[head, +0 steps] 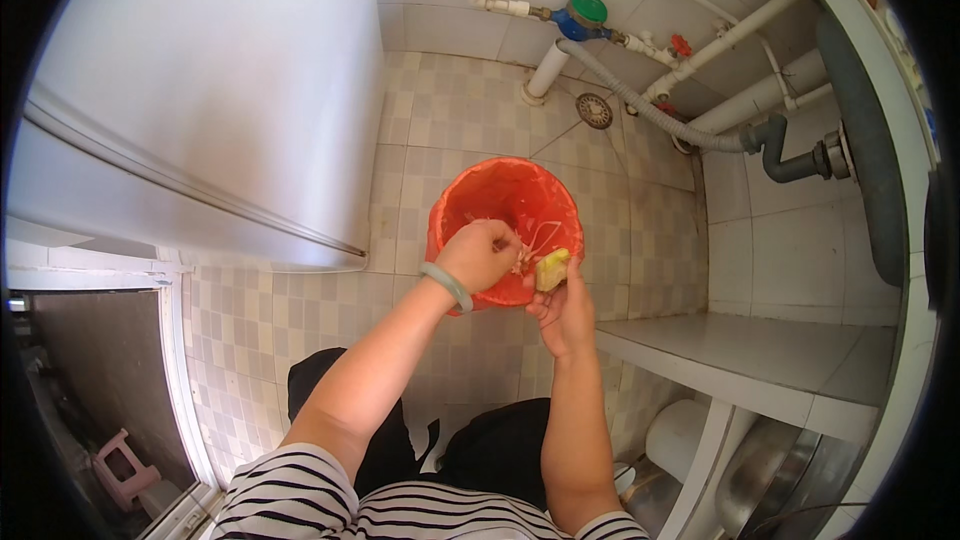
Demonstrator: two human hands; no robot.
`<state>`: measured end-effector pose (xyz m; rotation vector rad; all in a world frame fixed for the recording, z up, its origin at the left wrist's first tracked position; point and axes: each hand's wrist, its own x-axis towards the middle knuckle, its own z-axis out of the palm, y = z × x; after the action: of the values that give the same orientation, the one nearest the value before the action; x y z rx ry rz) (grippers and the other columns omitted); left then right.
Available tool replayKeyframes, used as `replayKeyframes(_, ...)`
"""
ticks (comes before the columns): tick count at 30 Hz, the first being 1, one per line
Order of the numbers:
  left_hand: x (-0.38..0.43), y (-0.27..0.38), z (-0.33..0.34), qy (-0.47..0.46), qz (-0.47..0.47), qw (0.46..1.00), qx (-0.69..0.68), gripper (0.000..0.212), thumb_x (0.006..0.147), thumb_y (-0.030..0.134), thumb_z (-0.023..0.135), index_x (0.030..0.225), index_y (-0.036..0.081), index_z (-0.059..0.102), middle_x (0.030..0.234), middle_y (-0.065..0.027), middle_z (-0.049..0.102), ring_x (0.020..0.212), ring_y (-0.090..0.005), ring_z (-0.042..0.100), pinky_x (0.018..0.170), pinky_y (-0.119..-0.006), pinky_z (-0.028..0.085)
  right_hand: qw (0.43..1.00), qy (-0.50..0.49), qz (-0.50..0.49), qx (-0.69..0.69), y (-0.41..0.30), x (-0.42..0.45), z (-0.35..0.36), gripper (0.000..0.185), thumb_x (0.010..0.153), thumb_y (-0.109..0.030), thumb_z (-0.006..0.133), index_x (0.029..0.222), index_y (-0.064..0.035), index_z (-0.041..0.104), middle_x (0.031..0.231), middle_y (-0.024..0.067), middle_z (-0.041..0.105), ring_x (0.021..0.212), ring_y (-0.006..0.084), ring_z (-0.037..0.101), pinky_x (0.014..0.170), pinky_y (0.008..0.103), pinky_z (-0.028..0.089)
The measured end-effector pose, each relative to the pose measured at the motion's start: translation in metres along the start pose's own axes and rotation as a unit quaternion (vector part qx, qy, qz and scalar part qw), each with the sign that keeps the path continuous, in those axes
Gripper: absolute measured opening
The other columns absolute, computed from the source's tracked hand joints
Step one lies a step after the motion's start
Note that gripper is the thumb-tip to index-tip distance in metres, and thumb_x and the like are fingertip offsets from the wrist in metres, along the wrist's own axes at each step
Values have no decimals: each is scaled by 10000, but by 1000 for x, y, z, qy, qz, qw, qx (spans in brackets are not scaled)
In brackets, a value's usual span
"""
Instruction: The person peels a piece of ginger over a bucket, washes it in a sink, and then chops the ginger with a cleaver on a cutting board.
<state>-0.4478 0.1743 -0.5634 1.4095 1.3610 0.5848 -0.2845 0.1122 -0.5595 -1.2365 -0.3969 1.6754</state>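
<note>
An orange-red bin (444,204), apparently covered by a plastic liner, stands on the floor between my hands and the far wall. My right hand (564,315) holds a small yellow-green piece of produce (553,270) over the bin's near right rim, gripped between thumb and fingers. Its exact kind is unclear. My left hand (484,255), with a pale green bangle (448,285) on the wrist, is over the bin's opening. Its fingers are curled in, and whether they pinch anything is hidden. Pale scraps (523,259) show in the bin beside the left fingertips.
A white refrigerator (247,90) stands on the left. Along the far wall run pipes with a blue water meter (579,21); a floor drain (594,111) lies below. On the right are a drain trap (780,157) and a tiled ledge (750,352). A pink stool (124,469) is at lower left.
</note>
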Motion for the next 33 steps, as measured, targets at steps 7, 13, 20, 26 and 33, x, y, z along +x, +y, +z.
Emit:
replayKeyframes(7,-7,7,7,-71,55,990,-106,197,827,113,665,974,-17,677,791,-52,662,710,-104,617,658,-249,501,999,9,-7,31,3,2,-3,518,989,-493,322,1057,-29,540,803,91,622,594,95,551,537,234,544)
replayKeyframes(13,-11,13,10,-148,24,963,-223,221,821,44,643,1026,-37,626,806,-67,662,710,-107,646,665,-241,512,999,25,0,22,5,0,0,513,990,-503,305,976,-50,546,715,63,583,531,95,522,415,240,456)
replayKeyframes(20,-10,9,14,-168,21,950,-263,216,809,-2,593,1022,-25,570,832,-77,656,705,-111,650,611,-235,505,997,74,21,-14,0,-6,9,504,988,-503,311,946,-53,535,675,31,532,496,83,451,370,237,390)
replayKeyframes(26,-8,3,20,-184,-9,936,-299,289,801,-1,586,1087,-18,550,784,-56,642,682,-103,640,587,-226,481,997,71,28,-25,-1,-7,11,494,992,-495,303,948,-61,534,672,22,525,493,78,440,357,233,360)
replayKeyframes(33,-7,4,18,-215,-23,932,-291,434,786,-19,572,1219,-40,537,784,-60,637,652,-95,619,577,-230,469,995,65,28,-68,-3,-9,11,484,998,-473,289,944,-59,533,651,13,503,475,72,418,347,234,350)
